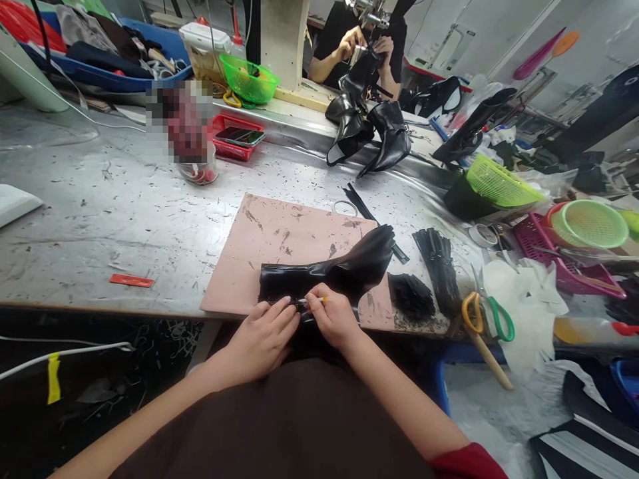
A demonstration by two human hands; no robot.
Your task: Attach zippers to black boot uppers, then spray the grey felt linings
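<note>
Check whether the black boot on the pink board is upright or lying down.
Lying down: the black boot stretches lengthwise across the pink board.

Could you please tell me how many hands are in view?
4: the wearer's left hand and right hand at the black boot piece; beyond the table, a co-worker's hand and their other hand. No others show.

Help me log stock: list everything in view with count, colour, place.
table: one, silvery, centre
board: one, pink, on table
boot: one, black, on board
slim tool: one, yellowish, by boot
strip bundle: one, black, right of board
scissors: one pair, orange and green, right
basket: one, red, table's back
phone: one, dark, in basket
bowl: one, green, back left
footwear: several, black, back centre
containers: several, mixed colours, far right
other person: one, black clothing, back
left grip: one, bare, at boot's edge
right grip: one, bare, holding tool
</note>
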